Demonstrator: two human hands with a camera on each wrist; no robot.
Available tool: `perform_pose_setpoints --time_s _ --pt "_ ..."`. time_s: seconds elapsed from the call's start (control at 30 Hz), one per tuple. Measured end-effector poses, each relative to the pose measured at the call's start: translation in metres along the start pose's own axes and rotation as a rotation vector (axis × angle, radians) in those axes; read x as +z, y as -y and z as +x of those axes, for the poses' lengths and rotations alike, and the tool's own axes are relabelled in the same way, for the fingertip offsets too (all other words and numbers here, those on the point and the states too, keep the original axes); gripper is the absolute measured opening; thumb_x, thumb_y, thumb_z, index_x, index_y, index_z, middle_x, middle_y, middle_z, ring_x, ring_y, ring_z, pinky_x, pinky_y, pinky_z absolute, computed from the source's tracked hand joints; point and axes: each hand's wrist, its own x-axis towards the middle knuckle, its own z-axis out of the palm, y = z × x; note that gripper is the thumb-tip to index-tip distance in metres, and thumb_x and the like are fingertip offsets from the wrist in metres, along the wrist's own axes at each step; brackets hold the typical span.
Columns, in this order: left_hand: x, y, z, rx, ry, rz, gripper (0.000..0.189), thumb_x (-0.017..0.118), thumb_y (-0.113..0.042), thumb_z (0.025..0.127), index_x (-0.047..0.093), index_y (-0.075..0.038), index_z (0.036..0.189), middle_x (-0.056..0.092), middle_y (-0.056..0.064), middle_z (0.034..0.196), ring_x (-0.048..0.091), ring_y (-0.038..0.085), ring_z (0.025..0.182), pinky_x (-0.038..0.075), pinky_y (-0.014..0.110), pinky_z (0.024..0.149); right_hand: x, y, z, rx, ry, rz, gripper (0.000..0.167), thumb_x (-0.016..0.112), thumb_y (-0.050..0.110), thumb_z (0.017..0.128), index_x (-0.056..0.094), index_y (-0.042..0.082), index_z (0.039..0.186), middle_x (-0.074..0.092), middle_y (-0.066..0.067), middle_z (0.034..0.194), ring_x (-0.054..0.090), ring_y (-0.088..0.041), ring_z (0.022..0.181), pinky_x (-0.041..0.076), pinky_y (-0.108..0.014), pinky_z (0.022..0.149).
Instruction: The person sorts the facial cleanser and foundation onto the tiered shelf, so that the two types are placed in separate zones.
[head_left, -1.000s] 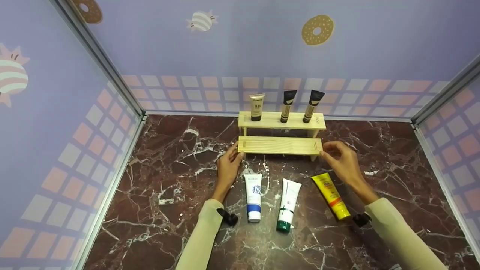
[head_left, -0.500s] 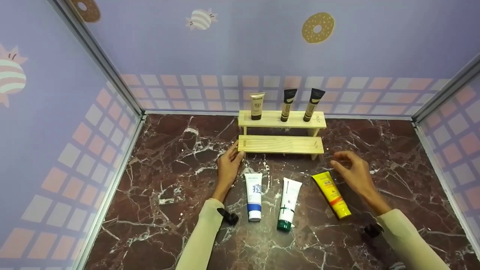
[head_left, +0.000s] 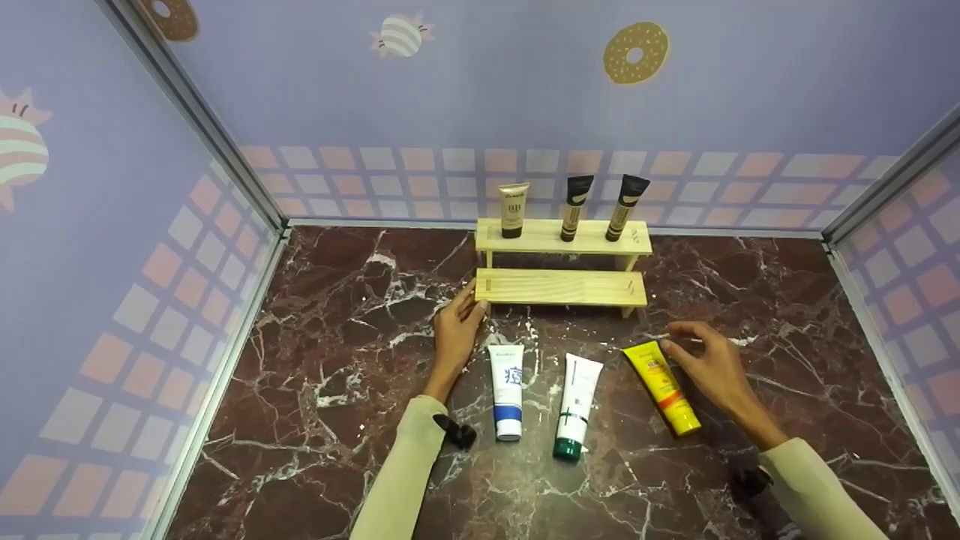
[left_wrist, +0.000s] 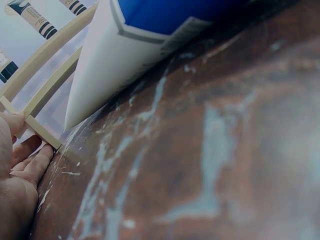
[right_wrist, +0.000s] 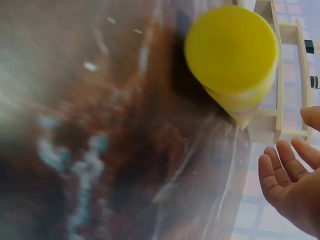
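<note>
- Here's the left hand (head_left: 455, 337), clasping the left end of the wooden two-step rack (head_left: 561, 286) at its lower step: thumb at the near corner, fingers tucked round the end, and the left wrist view shows fingertips right by the foot.
- Over on the right, the right hand (head_left: 709, 367) grasps nothing! Fingers loosely bent, thumb well apart from them, a clear gap between.
- That thumb tip is right at the far, flat end of the yellow tube (head_left: 662, 386); whether it touches, I cannot tell.
- The yellow tube lies on the marbled tabletop (head_left: 337, 442), slanting, its cap near and to the right.
- To its left, the white tube with the green cap (head_left: 577, 405) lies in the middle, cap near; farther left, the white tube with the blue band (head_left: 508, 390), beside the left wrist.
- Up on the rack's far, higher step, three stand on their caps: gold BB tube (head_left: 513, 212) at left, then two black-and-gold tubes (head_left: 576, 208) towards the right.
</note>
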Motion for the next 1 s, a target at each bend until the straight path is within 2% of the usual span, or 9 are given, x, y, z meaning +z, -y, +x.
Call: perform_pose_setpoints --time_s 0.2,0.3,0.5,0.6,0.8,1.0 --pt "0.0 -0.001 0.0 0.006 -0.008 -0.007 0.047 0.077 -0.006 0.104 0.066 0.001 0.15 0.072 0.026 0.137 0.073 0.037 0.126 0.06 0.039 0.107 0.003 -0.003 -0.012 0.01 0.021 -0.033 0.032 0.082 0.007 0.1 0.076 -0.005 0.129 0.078 -0.022 0.122 0.074 -0.042 0.11 0.05 -0.006 0.089" --pt "-0.001 -0.001 0.0 0.001 0.0 0.003 0.048 0.076 -0.007 0.105 0.065 0.001 0.151 0.072 0.026 0.138 0.073 0.036 0.127 0.06 0.039 0.108 0.004 -0.004 -0.018 0.022 0.029 -0.032 0.032 0.084 0.008 0.099 0.076 -0.003 0.129 0.078 -0.021 0.12 0.074 -0.04 0.109 0.051 -0.006 0.088" --pt "-0.001 0.0 0.0 0.006 0.005 0.006 0.049 0.076 -0.007 0.105 0.064 0.001 0.152 0.072 0.026 0.137 0.073 0.038 0.126 0.06 0.043 0.108 0.005 -0.007 -0.026 0.066 0.063 -0.043 0.038 0.085 0.017 0.1 0.075 -0.004 0.131 0.077 -0.02 0.119 0.074 -0.023 0.1 0.054 -0.009 0.083" --pt "-0.001 0.0 0.0 0.008 0.007 0.01 0.05 0.076 -0.008 0.106 0.063 0.002 0.153 0.072 0.026 0.138 0.073 0.038 0.126 0.06 0.044 0.108 0.005 -0.009 -0.03 0.081 0.097 -0.048 0.043 0.084 0.022 0.102 0.073 -0.004 0.134 0.076 -0.02 0.12 0.073 -0.018 0.098 0.054 -0.01 0.082" --pt "-0.001 0.001 0.0 0.011 0.01 0.013 0.049 0.076 -0.008 0.105 0.064 0.0 0.153 0.073 0.024 0.137 0.074 0.036 0.126 0.061 0.045 0.108 0.006 -0.011 -0.034 0.077 0.121 -0.065 0.043 0.085 0.022 0.101 0.073 -0.004 0.134 0.075 -0.019 0.119 0.073 -0.021 0.098 0.056 -0.012 0.082" --pt "0.001 0.001 0.001 0.031 -0.013 0.01 0.049 0.076 -0.002 0.103 0.065 0.004 0.15 0.074 0.026 0.134 0.074 0.039 0.124 0.061 0.047 0.106 0.009 -0.012 -0.036 0.07 0.143 -0.107 0.048 0.086 0.019 0.099 0.071 -0.003 0.138 0.07 -0.017 0.119 0.071 -0.026 0.1 0.056 -0.018 0.082"
